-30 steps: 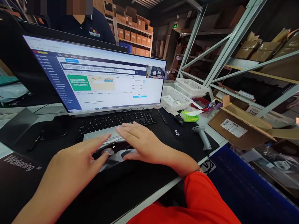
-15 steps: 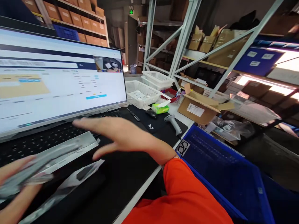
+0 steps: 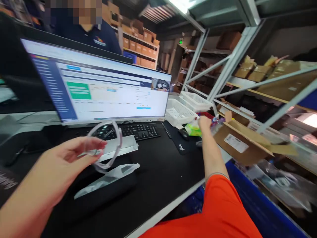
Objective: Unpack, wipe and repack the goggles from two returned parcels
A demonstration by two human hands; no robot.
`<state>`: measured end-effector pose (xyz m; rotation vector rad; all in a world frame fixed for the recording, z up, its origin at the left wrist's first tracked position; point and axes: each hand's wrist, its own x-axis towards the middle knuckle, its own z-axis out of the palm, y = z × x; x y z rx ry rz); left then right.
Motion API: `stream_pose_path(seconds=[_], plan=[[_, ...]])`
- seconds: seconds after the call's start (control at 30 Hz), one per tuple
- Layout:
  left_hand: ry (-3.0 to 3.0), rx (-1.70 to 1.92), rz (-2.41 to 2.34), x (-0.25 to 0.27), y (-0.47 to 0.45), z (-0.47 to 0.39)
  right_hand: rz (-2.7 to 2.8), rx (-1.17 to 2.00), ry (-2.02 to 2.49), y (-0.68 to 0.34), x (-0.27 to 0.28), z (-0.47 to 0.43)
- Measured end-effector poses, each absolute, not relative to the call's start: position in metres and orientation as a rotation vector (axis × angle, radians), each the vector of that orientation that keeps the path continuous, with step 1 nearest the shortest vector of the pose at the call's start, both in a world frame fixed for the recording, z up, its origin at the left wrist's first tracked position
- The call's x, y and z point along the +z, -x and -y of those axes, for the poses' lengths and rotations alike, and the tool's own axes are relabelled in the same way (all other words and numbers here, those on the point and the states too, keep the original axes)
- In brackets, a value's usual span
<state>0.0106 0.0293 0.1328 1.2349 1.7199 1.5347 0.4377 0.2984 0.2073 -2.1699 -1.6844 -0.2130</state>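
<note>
My left hand point(image 3: 70, 153) is closed in a pinch on a translucent loop point(image 3: 120, 140), held up in front of the keyboard point(image 3: 146, 131); its exact kind is unclear. Behind the loop lies a long open white box point(image 3: 127, 145) on the black desk mat. A crumpled clear plastic bag point(image 3: 112, 177) rests nearer to me, on a dark object. My right hand point(image 3: 205, 122) reaches far forward to the right, beside the green tissue pack point(image 3: 193, 130). Its fingers are turned away and blurred, so any contact stays hidden.
A monitor point(image 3: 111, 99) stands at the back, with a person in a dark shirt point(image 3: 109, 39) behind it. White baskets point(image 3: 182, 114), a red tray point(image 3: 210, 116), a mouse point(image 3: 183, 134) and an open cardboard box point(image 3: 235, 145) are on the right. A blue crate point(image 3: 250, 195) sits below the desk edge.
My right hand has moved from above the desk to the tissue pack. The translucent loop is now raised in my left hand. The view has swung left, bringing the person into sight.
</note>
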Motion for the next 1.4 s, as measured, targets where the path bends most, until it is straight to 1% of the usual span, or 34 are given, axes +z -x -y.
stream_pose_path(seconds=[0.1, 0.17, 0.23, 0.3, 0.33, 0.4, 0.43, 0.5, 0.53, 0.73, 0.87, 0.93, 1.17, 1.27, 1.33, 1.4], plan=[[-0.882, 1.635, -1.505, 0.151, -0.024, -0.035, 1.509, -0.237, 2.021, -0.434, 0.233, -0.299], [-0.725, 1.667, -1.369, 0.153, -0.028, -0.040, 1.514, -0.180, 1.876, -0.419, 0.240, -0.290], [-0.666, 1.672, -1.301, 0.150, -0.029, -0.041, 1.595, -0.061, 1.736, -0.387, 0.231, -0.273], [-0.654, 1.674, -1.274, 0.146, -0.030, -0.041, 1.699, 0.107, 1.591, -0.343, 0.210, -0.247], [-0.653, 1.683, -1.267, 0.144, -0.031, -0.041, 1.764, 0.233, 1.475, -0.318, 0.198, -0.232], [-0.675, 1.715, -1.276, 0.141, -0.033, -0.040, 1.903, 0.860, 0.906, -0.269, 0.177, -0.203], [-0.699, 1.730, -1.290, 0.141, -0.034, -0.040, 1.941, 1.086, 0.700, -0.248, 0.170, -0.190], [-0.753, 1.758, -1.324, 0.142, -0.034, -0.040, 1.939, 1.320, 0.482, -0.215, 0.163, -0.169], [-0.774, 1.773, -1.340, 0.143, -0.032, -0.040, 1.918, 1.346, 0.453, -0.203, 0.162, -0.162], [-0.850, 1.861, -1.388, 0.147, -0.019, -0.039, 1.776, 1.217, 0.506, -0.174, 0.156, -0.149], [-0.916, 1.890, -1.423, 0.141, -0.018, -0.041, 1.826, 1.017, 0.551, -0.167, 0.145, -0.149], [-0.937, 1.906, -1.427, 0.140, -0.019, -0.041, 1.797, 0.968, 0.600, -0.167, 0.144, -0.153], [-0.905, 2.029, -1.361, 0.146, -0.011, -0.034, 1.668, 1.197, 0.720, -0.183, 0.157, -0.184], [-0.884, 2.073, -1.362, 0.147, -0.007, -0.034, 1.840, 1.267, 0.828, -0.201, 0.163, -0.196], [-0.885, 2.092, -1.379, 0.147, -0.007, -0.035, 2.004, 1.208, 0.921, -0.220, 0.168, -0.205], [-0.910, 2.074, -1.406, 0.146, -0.007, -0.035, 1.971, 1.040, 0.999, -0.241, 0.174, -0.215]])
